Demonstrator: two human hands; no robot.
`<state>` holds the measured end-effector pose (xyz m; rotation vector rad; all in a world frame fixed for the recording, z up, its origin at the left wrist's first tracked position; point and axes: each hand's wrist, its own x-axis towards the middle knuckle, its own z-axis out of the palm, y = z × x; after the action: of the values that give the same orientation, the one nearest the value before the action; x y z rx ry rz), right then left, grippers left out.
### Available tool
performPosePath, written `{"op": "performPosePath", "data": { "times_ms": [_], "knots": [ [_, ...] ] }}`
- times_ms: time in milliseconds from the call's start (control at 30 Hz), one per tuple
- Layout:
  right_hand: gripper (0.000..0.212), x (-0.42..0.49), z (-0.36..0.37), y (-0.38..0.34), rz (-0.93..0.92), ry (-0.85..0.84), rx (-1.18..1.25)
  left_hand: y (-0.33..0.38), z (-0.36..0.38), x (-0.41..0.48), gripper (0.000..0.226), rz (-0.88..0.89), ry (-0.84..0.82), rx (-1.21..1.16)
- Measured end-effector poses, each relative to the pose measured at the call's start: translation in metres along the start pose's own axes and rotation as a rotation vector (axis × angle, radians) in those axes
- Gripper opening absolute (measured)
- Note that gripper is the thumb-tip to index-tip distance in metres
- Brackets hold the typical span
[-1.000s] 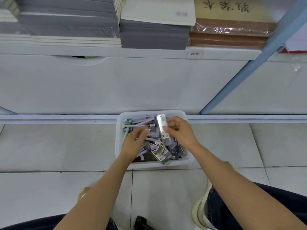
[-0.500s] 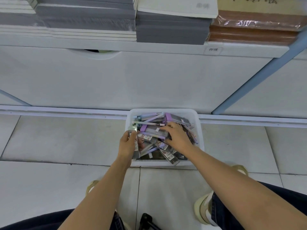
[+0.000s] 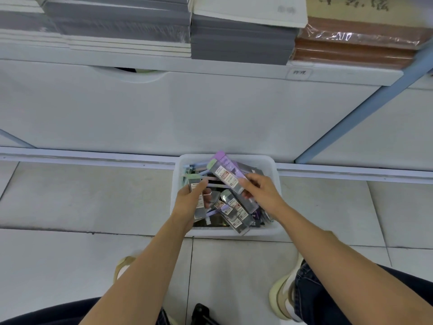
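Both hands over the white rectangular plastic bin (image 3: 275, 170), which sits on the grey tiled floor (image 3: 93, 202) tight against the base of the white shelf unit (image 3: 187, 113). My left hand (image 3: 189, 204) is curled round a flat grey plastic pack with a pale green cap (image 3: 199, 205), thumb on top, fingers underneath, at the bin's left side. It's tilted, cap end away from me. My right hand (image 3: 262, 193) pinches two long grey plastic packs, one lilac-capped and one green-capped (image 3: 226, 176), lying side by side, lifted above the pile, cap ends angled up-left. Can't tell if my fingers grip both or just one. The bin is full of the same loose grey labelled packs (image 3: 235, 212) plus thin pastel pens (image 3: 199, 171), all jumbled. Grey notebook stacks (image 3: 241, 38) are on the shelf above.
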<state>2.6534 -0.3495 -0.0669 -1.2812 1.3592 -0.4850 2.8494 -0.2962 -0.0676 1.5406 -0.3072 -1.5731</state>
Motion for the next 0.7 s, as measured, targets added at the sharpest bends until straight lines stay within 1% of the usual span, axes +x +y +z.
{"op": "performPosePath", "data": {
  "times_ms": [67, 100, 167, 233, 300, 333, 400, 433, 467, 567, 633, 700],
  "knots": [
    [0.027, -0.008, 0.012, -0.005, 0.019, -0.112, 0.018, 0.003, 0.009, -0.005, 0.040, -0.030, -0.063, -0.077],
    [0.027, -0.012, 0.019, -0.007, 0.016, -0.188, 0.040, 0.004, 0.011, -0.007, 0.042, -0.027, -0.072, -0.095],
    [0.026, -0.018, 0.031, -0.010, 0.010, -0.330, 0.088, 0.003, 0.011, -0.008, 0.028, 0.006, -0.044, -0.081],
    [0.022, -0.020, 0.039, -0.012, 0.015, -0.391, 0.075, -0.002, 0.005, -0.008, 0.018, 0.027, 0.001, -0.052],
    [0.022, -0.018, 0.040, -0.012, -0.023, -0.343, -0.021, -0.006, -0.004, -0.006, 0.015, 0.038, 0.054, -0.044],
    [0.024, -0.015, 0.039, -0.010, -0.049, -0.270, -0.093, -0.006, -0.009, -0.006, 0.013, 0.049, 0.087, -0.056],
    [0.022, -0.011, 0.034, -0.003, -0.099, -0.069, -0.271, -0.007, -0.019, -0.003, 0.009, 0.075, 0.145, -0.089],
    [0.022, -0.010, 0.032, 0.001, -0.110, -0.005, -0.362, -0.007, -0.024, -0.003, 0.009, 0.082, 0.158, -0.102],
    [0.027, -0.010, 0.032, 0.006, -0.099, -0.001, -0.449, -0.008, -0.027, -0.002, 0.008, 0.083, 0.161, -0.107],
    [0.051, -0.013, 0.046, 0.024, -0.034, -0.122, -0.711, -0.012, -0.033, -0.002, 0.013, 0.071, 0.138, -0.074],
    [0.050, -0.012, 0.052, 0.032, -0.038, -0.109, -0.703, -0.015, -0.033, -0.003, 0.013, 0.055, 0.113, -0.060],
    [0.045, -0.010, 0.049, 0.031, -0.010, -0.096, -0.595, -0.016, -0.032, -0.004, 0.011, 0.039, 0.101, -0.050]
  ]
}}
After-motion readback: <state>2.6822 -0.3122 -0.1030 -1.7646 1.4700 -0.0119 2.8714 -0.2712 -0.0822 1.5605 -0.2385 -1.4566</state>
